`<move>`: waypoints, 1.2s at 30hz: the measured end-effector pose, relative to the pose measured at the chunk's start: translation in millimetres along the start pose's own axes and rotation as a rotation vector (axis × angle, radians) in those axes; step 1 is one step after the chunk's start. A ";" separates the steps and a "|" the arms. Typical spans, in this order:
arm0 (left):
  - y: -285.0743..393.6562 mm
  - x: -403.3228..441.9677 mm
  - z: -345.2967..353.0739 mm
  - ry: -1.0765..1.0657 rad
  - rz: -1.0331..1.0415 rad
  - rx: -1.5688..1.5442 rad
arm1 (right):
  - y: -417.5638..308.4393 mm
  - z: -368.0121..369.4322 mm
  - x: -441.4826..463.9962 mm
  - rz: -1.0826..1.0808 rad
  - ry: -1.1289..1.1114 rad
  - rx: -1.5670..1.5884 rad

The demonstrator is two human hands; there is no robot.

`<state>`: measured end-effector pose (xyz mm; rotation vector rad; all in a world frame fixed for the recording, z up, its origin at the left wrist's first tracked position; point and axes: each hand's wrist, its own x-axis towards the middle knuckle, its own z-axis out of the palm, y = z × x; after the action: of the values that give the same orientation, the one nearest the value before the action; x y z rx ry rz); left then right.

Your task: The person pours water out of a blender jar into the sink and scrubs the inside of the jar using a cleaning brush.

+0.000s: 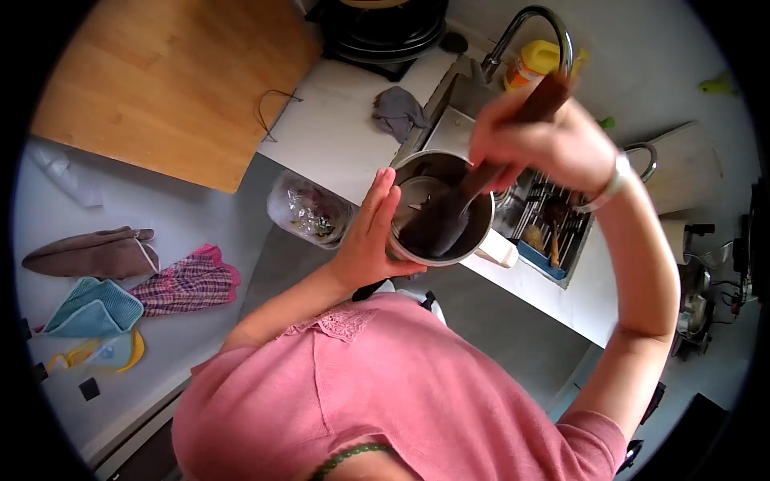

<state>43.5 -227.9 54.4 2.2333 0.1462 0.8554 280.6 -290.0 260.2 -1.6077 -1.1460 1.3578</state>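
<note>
A metal jug (485, 215) with a white handle is tilted so that its open mouth faces me, above the front edge of the counter. My left hand (370, 234) holds it from the side, fingers along the outer wall and thumb beneath the rim. Slightly blurred, my right hand (553, 144) is closed around the handle of a dark brown wooden spatula (457, 196). The spatula's broad end is inside the jug. A pale, wet-looking patch shows near that end; what lies at the jug's bottom is hard to make out.
Behind the jug is a sink (451, 128) with a curved faucet (525, 16), a yellow bottle (536, 62) and a drying rack (545, 212). A grey cloth (397, 112) lies on the white counter (321, 132). A lined bin (309, 210) stands below. A wooden panel (176, 88) is at left.
</note>
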 end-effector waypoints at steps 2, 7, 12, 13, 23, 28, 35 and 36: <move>-1.3 -0.4 -0.7 -0.045 0.013 0.005 | -9.0 -7.5 -8.8 -0.058 0.169 0.157; 4.9 -0.8 7.8 0.014 -0.028 0.034 | 81.9 41.8 10.5 -0.028 0.228 0.214; 4.8 -0.4 9.4 -0.019 -0.063 0.060 | 45.6 5.7 -4.1 -0.109 0.247 0.330; 2.1 -2.2 11.4 0.009 -0.072 0.018 | 39.3 0.5 -9.7 -0.106 0.283 0.352; 3.6 2.4 5.8 0.018 0.008 0.103 | 56.5 -0.7 -22.6 -0.155 0.221 0.202; -5.3 -1.5 7.2 0.027 -0.011 0.031 | 48.2 -23.7 -58.6 -0.577 -0.036 -0.534; -6.0 -2.0 8.5 0.064 -0.015 -0.028 | 77.0 25.1 -47.4 -0.390 -0.282 -0.625; -6.3 -2.1 8.6 0.070 -0.017 -0.034 | 85.3 30.8 -41.0 -0.407 -0.309 -0.654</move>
<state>48.1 -229.1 44.7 2.1685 0.1823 0.9203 263.1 -357.9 189.5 -1.4768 -2.1381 1.0306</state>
